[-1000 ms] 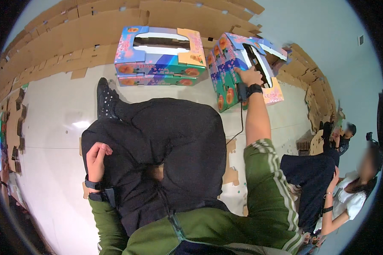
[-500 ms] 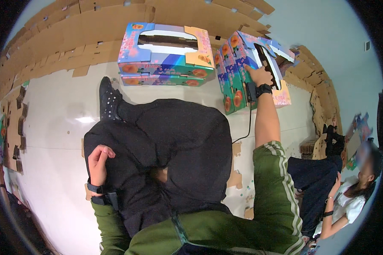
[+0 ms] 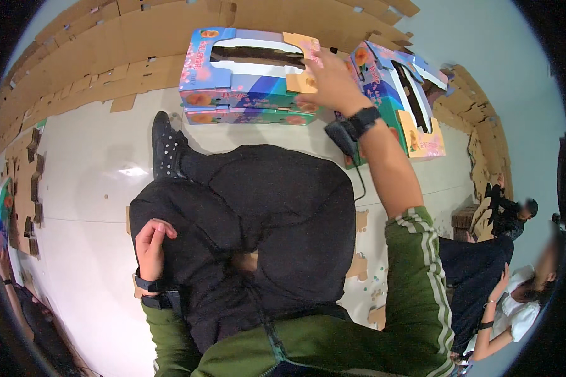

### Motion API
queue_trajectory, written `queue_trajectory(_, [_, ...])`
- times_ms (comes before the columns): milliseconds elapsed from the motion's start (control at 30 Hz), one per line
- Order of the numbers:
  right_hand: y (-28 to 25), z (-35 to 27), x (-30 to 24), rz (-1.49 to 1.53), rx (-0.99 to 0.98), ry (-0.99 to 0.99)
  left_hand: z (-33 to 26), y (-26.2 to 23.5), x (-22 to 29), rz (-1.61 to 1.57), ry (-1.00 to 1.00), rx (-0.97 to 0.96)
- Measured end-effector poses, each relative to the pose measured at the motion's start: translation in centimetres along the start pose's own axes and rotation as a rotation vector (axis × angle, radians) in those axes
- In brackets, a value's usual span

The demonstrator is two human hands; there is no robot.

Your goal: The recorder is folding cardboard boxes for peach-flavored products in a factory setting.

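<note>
Swung leftward since the earlier frame: right hand point(image 3: 331, 81), then at the tilted colourful carton point(image 3: 399, 103), now spread open over the near right corner of the flat colourful carton point(image 3: 248, 78) on the floor point(image 3: 88, 188), gripping nothing. Unchanged: left hand point(image 3: 149, 246), loosely curled, empty, resting on black-trousered knee point(image 3: 195, 213).

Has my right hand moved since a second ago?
Yes. The right hand went left, off the tilted colourful box and onto the flat colourful box.
</note>
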State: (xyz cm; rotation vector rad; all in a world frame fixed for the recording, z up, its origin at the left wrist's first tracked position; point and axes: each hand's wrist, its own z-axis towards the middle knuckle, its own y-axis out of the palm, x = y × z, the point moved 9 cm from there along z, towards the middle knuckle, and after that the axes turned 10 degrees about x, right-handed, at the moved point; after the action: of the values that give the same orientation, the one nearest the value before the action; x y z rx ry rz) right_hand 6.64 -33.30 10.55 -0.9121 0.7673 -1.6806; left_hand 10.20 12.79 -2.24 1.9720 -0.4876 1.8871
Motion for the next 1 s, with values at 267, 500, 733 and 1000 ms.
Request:
queue_trajectory(267, [10.8,-0.8,-3.4,0.061,-0.168,0.155,-0.1,0.1,-0.5,-0.133,-0.012,0.004])
queue_trajectory(500, [9.9,-1.0,-4.2,0.016,-0.025,0.176,0.9,0.2,-0.3,-0.095,-0.038,-0.011])
queue_trajectory(733, [0.8,-1.5,-8.6,-0.043,0.198,0.135,0.3,0.7,0.3,-0.052,-0.001,-0.04])
queue_trajectory(1000, [-11.0,-10.0,-18.3,-0.01,0.304,0.164,-6.2,8.0,17.2,0.547,0.783,-0.212])
